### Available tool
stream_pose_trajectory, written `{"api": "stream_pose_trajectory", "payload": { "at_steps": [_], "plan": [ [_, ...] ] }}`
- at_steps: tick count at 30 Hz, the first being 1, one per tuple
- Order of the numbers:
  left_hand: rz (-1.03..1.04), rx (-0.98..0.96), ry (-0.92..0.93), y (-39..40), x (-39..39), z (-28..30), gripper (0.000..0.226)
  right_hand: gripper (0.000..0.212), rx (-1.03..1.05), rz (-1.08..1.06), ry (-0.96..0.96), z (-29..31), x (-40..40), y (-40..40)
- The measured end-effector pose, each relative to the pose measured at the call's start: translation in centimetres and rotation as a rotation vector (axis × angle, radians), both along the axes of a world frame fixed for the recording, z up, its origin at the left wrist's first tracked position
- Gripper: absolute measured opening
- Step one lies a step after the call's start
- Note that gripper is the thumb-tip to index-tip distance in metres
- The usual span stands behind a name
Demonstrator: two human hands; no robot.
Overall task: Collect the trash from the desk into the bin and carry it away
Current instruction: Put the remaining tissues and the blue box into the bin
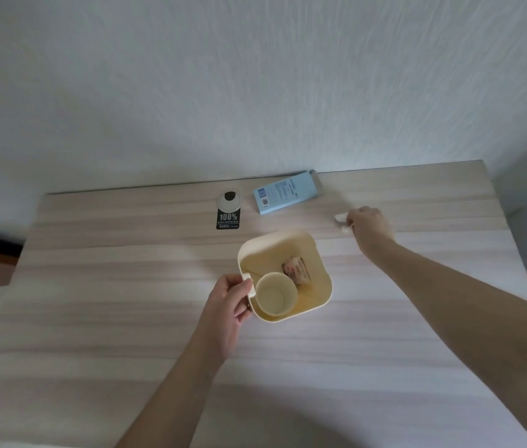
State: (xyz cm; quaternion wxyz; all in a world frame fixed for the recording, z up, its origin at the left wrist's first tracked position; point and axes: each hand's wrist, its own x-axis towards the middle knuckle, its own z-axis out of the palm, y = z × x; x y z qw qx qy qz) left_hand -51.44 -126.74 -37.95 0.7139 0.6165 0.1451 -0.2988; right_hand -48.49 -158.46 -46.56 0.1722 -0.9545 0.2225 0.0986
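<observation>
A cream square bin (317, 253) stands in the middle of the pale wooden desk (126, 302). Inside it lie a paper cup (275, 294) and a crumpled printed wrapper (297, 270). My left hand (228, 305) grips the bin by the handle on its left rim. My right hand (368, 226) is stretched out to the right of the bin, fingers closed on a small white scrap (341, 218) that rests on the desk. A light blue carton (286, 195) lies flat near the desk's back edge.
A round cable grommet (229, 202) with a black "100%" label (228, 220) sits left of the blue carton. A white textured wall (255, 92) runs right behind the desk. The desk's right edge (511, 240) drops off just past my right hand.
</observation>
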Motion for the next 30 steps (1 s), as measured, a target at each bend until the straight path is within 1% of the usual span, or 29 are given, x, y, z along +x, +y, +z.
{"api": "stream_pose_trajectory", "payload": {
  "at_steps": [5,7,10,14,16,20,25,30],
  "plan": [
    [0.010,-0.007,0.000,0.4,-0.2,0.1,0.019,0.025,0.152,-0.103,-0.121,2.2,-2.1,1.4],
    [0.009,-0.009,-0.005,0.4,-0.2,0.0,0.021,0.020,0.200,-0.100,-0.203,3.7,-3.3,2.3],
    [0.000,-0.022,-0.017,0.1,-0.5,0.4,0.022,0.014,0.248,-0.053,-0.377,6.5,-5.2,3.6],
    [-0.029,-0.012,-0.040,-0.3,-1.0,1.2,0.022,0.017,0.331,-0.032,-0.574,10.4,-7.6,5.1],
    [-0.060,0.008,-0.067,-0.6,-1.4,1.6,0.019,0.017,0.342,-0.016,-0.624,12.2,-8.4,6.0],
    [-0.110,0.045,-0.115,-1.1,-2.1,2.2,0.012,0.013,0.331,0.068,-0.623,14.6,-9.5,8.6],
    [-0.147,0.070,-0.120,-1.3,-2.4,2.5,0.011,0.012,0.259,0.126,-0.544,14.6,-10.2,10.6],
    [-0.161,0.056,-0.110,-1.1,-2.2,2.5,0.018,0.023,0.185,0.119,-0.477,14.3,-10.5,10.8]
  ]
}}
